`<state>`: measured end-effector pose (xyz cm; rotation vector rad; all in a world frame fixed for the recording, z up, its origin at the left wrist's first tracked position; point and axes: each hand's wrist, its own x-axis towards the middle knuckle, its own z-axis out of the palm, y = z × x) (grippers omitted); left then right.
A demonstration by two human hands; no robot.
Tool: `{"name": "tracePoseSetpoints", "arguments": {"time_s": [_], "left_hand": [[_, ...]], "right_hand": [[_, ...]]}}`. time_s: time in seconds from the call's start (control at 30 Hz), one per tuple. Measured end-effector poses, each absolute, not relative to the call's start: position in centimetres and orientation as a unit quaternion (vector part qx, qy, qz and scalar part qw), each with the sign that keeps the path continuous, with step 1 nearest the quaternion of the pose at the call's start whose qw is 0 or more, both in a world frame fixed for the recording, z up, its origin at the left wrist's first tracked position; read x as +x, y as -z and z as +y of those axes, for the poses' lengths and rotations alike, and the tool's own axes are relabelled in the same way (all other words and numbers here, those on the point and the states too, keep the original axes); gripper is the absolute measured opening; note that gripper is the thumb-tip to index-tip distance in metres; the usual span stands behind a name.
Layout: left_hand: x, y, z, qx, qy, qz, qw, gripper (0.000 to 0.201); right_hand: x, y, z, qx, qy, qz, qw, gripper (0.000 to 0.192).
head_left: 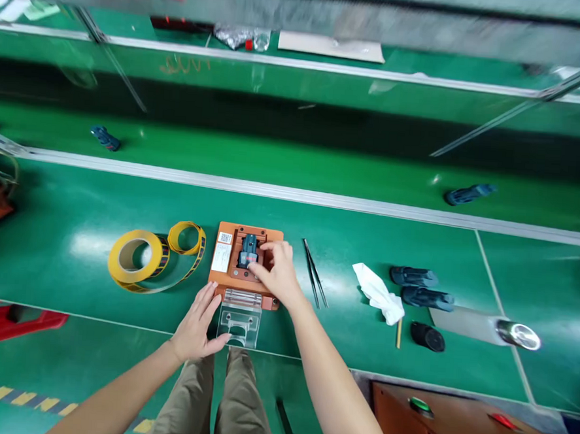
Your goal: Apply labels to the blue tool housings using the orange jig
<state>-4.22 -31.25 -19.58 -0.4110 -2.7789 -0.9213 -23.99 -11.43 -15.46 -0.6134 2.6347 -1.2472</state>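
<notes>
The small blue part (248, 250) sits in the orange holder (225, 275) on the green table. The right hand (277, 272) pinches it; it should press straight down. The left hand (195, 326), fingers spread, steadies the clear flap (238, 322).

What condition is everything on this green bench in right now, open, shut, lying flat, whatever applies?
Orange fixture: flat on bench, dark blue part seated in it.
Dark blue part: in fixture recess, right hand fingers on it.
Clear hinged cover: swung open toward the person, left hand beside it.
Yellow tape roll: partly unwound.
Tweezers: lying unused.
White cloth: crumpled.
</notes>
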Motion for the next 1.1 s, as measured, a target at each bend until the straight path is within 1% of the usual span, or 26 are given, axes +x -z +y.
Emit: {"name": "tracePoseSetpoints", "arguments": {"time_s": [0.03,0.07,0.13,0.2,0.27,0.33,0.37,0.4,0.47,0.53,0.6,0.63,0.7,0.8,0.87,1.0,1.1], "left_hand": [[-4.2,19.7,-31.3,-0.137,0.309,-0.936,0.093,0.096],[-4.2,19.7,-31.3,-0.137,0.308,-0.937,0.095,0.095],[-4.3,19.7,-31.3,-0.139,0.307,-0.936,0.104,0.093],[-4.6,18.9,-31.1,-0.138,0.307,-0.934,0.120,0.087],[-5.0,17.0,-30.7,-0.087,0.313,-0.935,0.140,0.066],[-5.7,13.6,-29.7,0.025,0.358,-0.921,0.149,0.040],[-6.2,11.5,-28.9,0.082,0.388,-0.906,0.147,0.034],[-6.9,9.2,-28.0,0.128,0.438,-0.880,0.131,0.033],[-8.6,4.4,-26.1,0.133,0.504,-0.849,0.084,0.040],[-10.3,-0.1,-24.1,0.109,0.646,-0.754,-0.039,0.042],[-11.5,-3.7,-22.0,0.067,0.715,-0.681,-0.144,0.044],[-11.8,-5.1,-21.0,0.052,0.729,-0.662,-0.168,0.044],[-11.6,-7.5,-18.8,0.032,0.736,-0.655,-0.166,0.042],[-10.4,-10.0,-15.8,-0.008,0.732,-0.669,-0.129,0.041],[-9.5,-11.2,-14.4,-0.041,0.723,-0.678,-0.124,0.040],[-8.7,-12.7,-13.3,-0.090,0.722,-0.669,-0.151,0.039],[-8.8,-13.4,-13.7,-0.117,0.727,-0.653,-0.174,0.037]], "right_hand": [[-23.8,14.9,-12.1,-0.198,0.389,0.895,0.087,0.056],[-23.6,14.3,-12.7,-0.195,0.358,0.908,0.094,0.059],[-23.2,12.6,-13.8,-0.188,0.314,0.926,0.097,0.053],[-22.7,10.4,-14.1,-0.164,0.324,0.927,0.090,0.047],[-21.5,7.9,-13.2,-0.139,0.384,0.908,0.099,0.050],[-19.3,5.4,-11.4,-0.132,0.459,0.870,0.122,0.052],[-17.9,4.2,-10.3,-0.138,0.488,0.853,0.126,0.052],[-16.4,3.0,-9.2,-0.149,0.507,0.840,0.120,0.052],[-13.5,0.8,-6.8,-0.177,0.523,0.829,0.087,0.051],[-11.0,-1.1,-4.6,-0.198,0.527,0.825,0.054,0.050],[-9.1,-2.9,-2.6,-0.188,0.543,0.817,0.038,0.049],[-8.4,-3.7,-1.6,-0.169,0.559,0.811,0.038,0.050],[-7.1,-5.2,0.2,-0.119,0.607,0.784,0.050,0.050],[-5.6,-6.9,2.3,-0.065,0.685,0.717,0.106,0.037],[-4.6,-7.8,3.1,-0.050,0.714,0.687,0.122,0.030],[-2.9,-9.3,2.9,-0.016,0.758,0.649,0.065,0.029],[-2.1,-10.0,1.7,0.015,0.794,0.605,0.060,0.030]]}}
